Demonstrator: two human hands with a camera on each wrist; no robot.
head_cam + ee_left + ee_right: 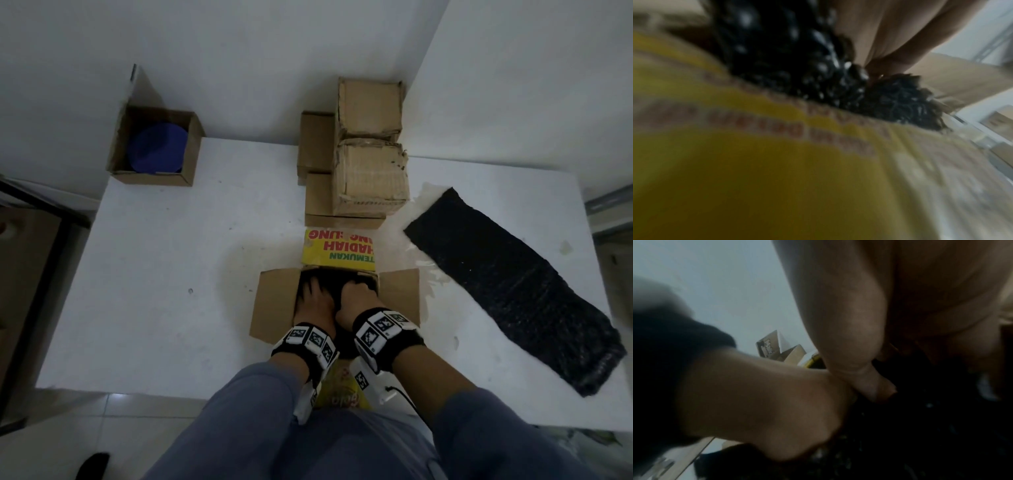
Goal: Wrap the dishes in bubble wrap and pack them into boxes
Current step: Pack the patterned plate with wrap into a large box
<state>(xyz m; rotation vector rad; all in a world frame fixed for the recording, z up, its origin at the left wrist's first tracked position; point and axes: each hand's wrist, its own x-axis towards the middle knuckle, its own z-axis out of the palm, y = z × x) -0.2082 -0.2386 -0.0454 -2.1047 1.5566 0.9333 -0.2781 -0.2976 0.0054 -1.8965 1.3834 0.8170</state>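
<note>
Black bubble-wrapped bundle (337, 291) in box (274, 305)

My head view is dim and flat, the light soft and grey, with no glare off the white table (171, 274). Its edges bow outward toward the corners — plain wide-angle bending. A faint shadow pools around the open box (274, 308), whose inside goes nearly black. Both wrist views are darker and smeared. On the left wrist the yellow cardboard (756, 178) up close is pure blur; only the black bubble wrap (818, 73) shows small highlights. The right wrist view is murky — the skin soft, the lower right sunk in noise.
</note>
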